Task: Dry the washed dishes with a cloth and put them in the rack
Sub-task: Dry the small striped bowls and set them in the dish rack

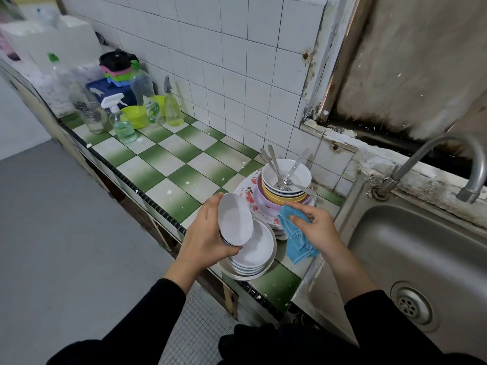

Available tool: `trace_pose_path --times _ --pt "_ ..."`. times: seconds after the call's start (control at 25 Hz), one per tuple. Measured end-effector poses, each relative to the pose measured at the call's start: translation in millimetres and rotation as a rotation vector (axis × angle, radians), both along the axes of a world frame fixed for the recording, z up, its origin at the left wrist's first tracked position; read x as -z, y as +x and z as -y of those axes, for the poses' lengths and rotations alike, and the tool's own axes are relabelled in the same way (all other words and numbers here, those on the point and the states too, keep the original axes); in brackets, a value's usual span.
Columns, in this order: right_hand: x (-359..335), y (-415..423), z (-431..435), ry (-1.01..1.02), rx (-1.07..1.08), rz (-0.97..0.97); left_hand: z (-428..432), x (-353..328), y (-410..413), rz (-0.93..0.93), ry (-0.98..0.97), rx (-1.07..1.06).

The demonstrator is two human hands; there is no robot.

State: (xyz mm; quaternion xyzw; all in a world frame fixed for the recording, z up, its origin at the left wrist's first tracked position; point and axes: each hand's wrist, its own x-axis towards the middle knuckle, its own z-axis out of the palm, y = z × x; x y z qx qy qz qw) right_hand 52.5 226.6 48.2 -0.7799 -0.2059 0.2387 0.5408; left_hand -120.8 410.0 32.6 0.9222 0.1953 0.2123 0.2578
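Observation:
My left hand [203,238] grips a small white bowl [234,219], tilted on edge above a stack of white bowls [255,248] on the counter. My right hand [316,227] holds a blue cloth [296,238], which hangs down just right of the stack. Behind stands a pile of flowered plates [250,198] with purple, yellow and white bowls on top [283,185]. Several forks and spoons [279,172] stand in the top bowl. No rack is in view.
The green and white tiled counter [171,164] runs back left to bottles, a spray bottle [121,122], a jar and a yellow-green bowl [135,115]. A steel sink [421,259] with a curved tap [453,159] lies to the right. A white tiled wall stands behind.

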Motion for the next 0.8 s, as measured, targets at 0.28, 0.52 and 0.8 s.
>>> trace_pose_path --times 0.28,0.52,0.8 --pt "-5.5 1.0 0.2 -0.005 0.012 -0.040 1.5 -5.7 -0.1 0.012 0.056 0.030" --pt "-4.8 0.5 2.6 0.014 0.005 -0.051 1.1 -9.6 -1.4 -0.051 0.180 0.090" --pt "-7.6 -0.1 4.5 0.033 0.021 -0.110 3.0 -17.8 10.4 -0.067 0.401 0.212"
